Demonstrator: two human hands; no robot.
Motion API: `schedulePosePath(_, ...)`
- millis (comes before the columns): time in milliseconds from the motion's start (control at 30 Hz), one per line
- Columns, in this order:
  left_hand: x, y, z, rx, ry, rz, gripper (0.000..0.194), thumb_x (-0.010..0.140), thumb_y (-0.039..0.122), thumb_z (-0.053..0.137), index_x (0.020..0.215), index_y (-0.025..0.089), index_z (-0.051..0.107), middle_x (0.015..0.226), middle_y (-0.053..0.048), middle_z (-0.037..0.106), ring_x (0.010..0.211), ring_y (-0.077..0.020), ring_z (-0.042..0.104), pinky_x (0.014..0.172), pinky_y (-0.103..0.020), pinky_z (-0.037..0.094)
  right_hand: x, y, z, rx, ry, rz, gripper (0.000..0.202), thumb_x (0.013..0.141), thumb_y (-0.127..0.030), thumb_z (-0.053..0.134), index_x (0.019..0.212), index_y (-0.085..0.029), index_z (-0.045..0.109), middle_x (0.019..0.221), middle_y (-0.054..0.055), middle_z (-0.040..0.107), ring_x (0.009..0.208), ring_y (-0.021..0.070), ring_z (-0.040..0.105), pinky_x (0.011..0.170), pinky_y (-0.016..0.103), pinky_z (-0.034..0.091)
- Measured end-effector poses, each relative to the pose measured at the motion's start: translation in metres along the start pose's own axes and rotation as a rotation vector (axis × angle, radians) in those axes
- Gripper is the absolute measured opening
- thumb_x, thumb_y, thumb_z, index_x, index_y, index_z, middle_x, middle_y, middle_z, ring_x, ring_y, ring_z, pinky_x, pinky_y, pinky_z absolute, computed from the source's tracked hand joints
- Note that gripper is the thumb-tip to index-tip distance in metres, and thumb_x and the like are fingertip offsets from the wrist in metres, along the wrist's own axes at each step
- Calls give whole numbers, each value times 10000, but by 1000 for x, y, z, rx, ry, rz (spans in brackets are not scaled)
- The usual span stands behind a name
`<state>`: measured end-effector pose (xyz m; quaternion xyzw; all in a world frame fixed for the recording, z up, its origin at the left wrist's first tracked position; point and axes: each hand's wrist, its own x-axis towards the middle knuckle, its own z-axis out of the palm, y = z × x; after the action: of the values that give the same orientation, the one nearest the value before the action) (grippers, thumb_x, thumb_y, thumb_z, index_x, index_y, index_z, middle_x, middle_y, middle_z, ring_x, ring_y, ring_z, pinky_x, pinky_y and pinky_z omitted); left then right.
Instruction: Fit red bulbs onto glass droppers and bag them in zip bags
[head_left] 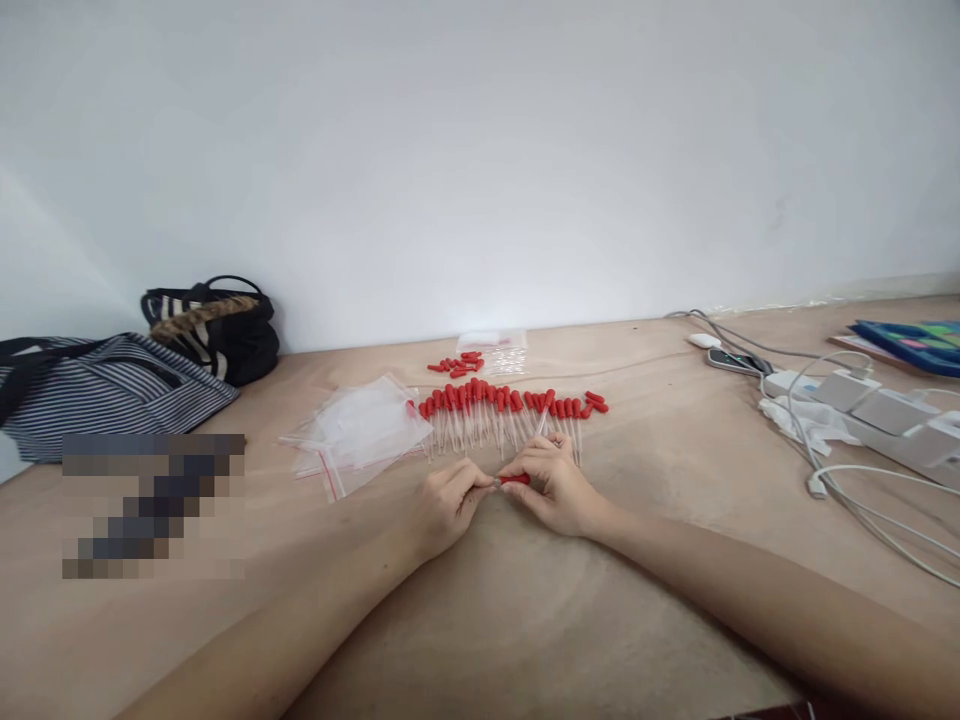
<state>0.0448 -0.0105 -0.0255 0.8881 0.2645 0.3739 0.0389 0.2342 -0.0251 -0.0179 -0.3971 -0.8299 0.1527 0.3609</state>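
At the middle of the table my left hand (pixel 450 502) pinches a clear glass dropper tube (pixel 496 483), most of it hidden by the fingers. My right hand (pixel 559 488) grips a red rubber bulb (pixel 514 479) that meets the tube's end. Just beyond both hands lies a row of glass droppers with red bulbs (pixel 480 395), bulbs pointing away from me. A few loose red bulbs (pixel 596 402) rest at the row's right end. Farther back is a small heap of red bulbs (pixel 459 366), beside a bag of clear tubes (pixel 506 358).
Clear zip bags (pixel 367 425) are piled left of the droppers. A striped bag (pixel 127 390) and a black bag (pixel 217 330) stand at the far left. On the right are a power strip (pixel 885 415), white cables (pixel 862 500), a small black device (pixel 739 361) and a blue item (pixel 911 345).
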Motion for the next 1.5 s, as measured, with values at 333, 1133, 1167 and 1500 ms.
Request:
schedulePosePath(333, 0, 0, 0, 6, -22, -38, 124, 854, 174, 451, 766, 157, 537, 651, -2, 568, 590, -105, 538, 537, -200, 422, -1, 10, 4, 49, 31, 39, 146, 727, -310, 636, 849, -230, 632, 757, 4, 656, 776, 169, 532, 831, 407, 219)
schedulePosePath(1133, 2, 2, -1, 22, -8, -77, 112, 846, 192, 467, 752, 175, 525, 644, 11, 585, 561, -97, 542, 529, -196, 426, -2, 14, -5, 73, -21, 119, 191, 739, -395, 604, 863, -258, 652, 782, 18, 658, 797, 184, 529, 879, 473, 215)
schedulePosePath(1167, 2, 2, -1, 20, -6, -70, 116, 845, 189, 465, 747, 175, 525, 642, 11, 586, 561, -98, 543, 527, -197, 425, -2, 14, -5, 75, -20, 115, 157, 750, -373, 595, 838, -258, 656, 767, 14, 658, 789, 181, 529, 876, 476, 215)
schedulePosePath(1500, 7, 4, -9, 31, -15, -128, 106, 847, 246, 465, 837, 174, 541, 718, -11, 612, 645, -119, 571, 609, -224, 456, 6, 6, -6, 84, 32, 94, 132, 788, -327, 554, 810, -238, 649, 778, 25, 665, 790, 183, 544, 860, 455, 265)
